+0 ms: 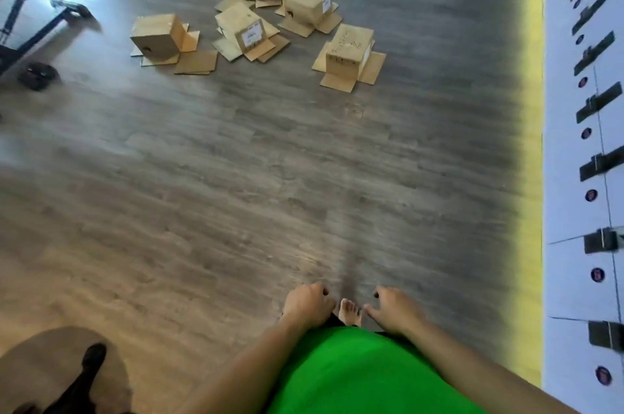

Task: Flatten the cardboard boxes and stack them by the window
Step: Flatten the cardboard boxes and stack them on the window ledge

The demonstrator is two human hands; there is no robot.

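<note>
Ahead, five cardboard boxes [256,20] sit unflattened on grey wood-plank floor [236,177].

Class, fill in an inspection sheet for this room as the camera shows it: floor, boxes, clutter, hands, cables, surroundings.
Surface: grey-brown wood-look floor.
Job's things: five cardboard boxes upside down, flaps splayed, none flattened, clustered far ahead.
Clutter: dark wheeled frame at far left; blurred.
Grips: left hand and right hand loosely curled, holding nothing.
Cables: nothing seen.
Surroundings: white cabinet fronts with dark handles on the right, yellow strip at their base; bare foot below.
</note>
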